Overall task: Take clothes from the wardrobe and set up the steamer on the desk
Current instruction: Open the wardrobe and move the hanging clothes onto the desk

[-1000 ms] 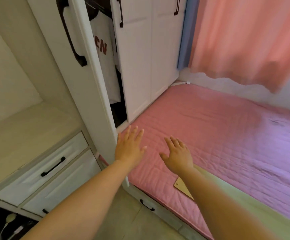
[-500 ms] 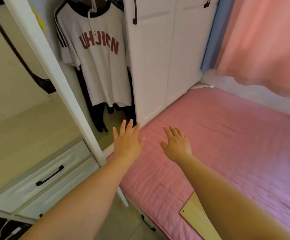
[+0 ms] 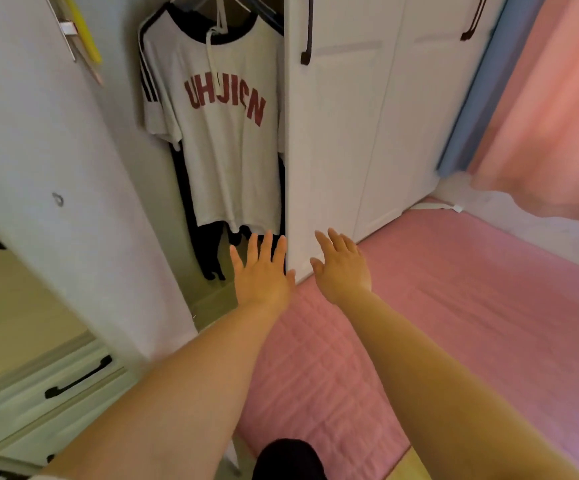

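Note:
A white T-shirt (image 3: pixel 225 133) with red letters and a black collar hangs on a white hanger inside the open wardrobe (image 3: pixel 333 133). Dark garments (image 3: pixel 208 251) hang behind and below it. My left hand (image 3: pixel 262 271) reaches forward with fingers spread, just below the shirt's hem, holding nothing. My right hand (image 3: pixel 341 266) is beside it, open and empty, in front of the shut wardrobe door's edge. No steamer is in view.
The open wardrobe door (image 3: pixel 56 168) stands at the left. White drawers (image 3: pixel 56 393) with black handles sit at the lower left. A pink quilted bed (image 3: pixel 471 323) fills the right, with pink curtains (image 3: pixel 558 98) behind it.
The view has moved closer to the wardrobe, and the open door now shows its inner face. Both hands have moved forward from over the bed toward the hanging shirt.

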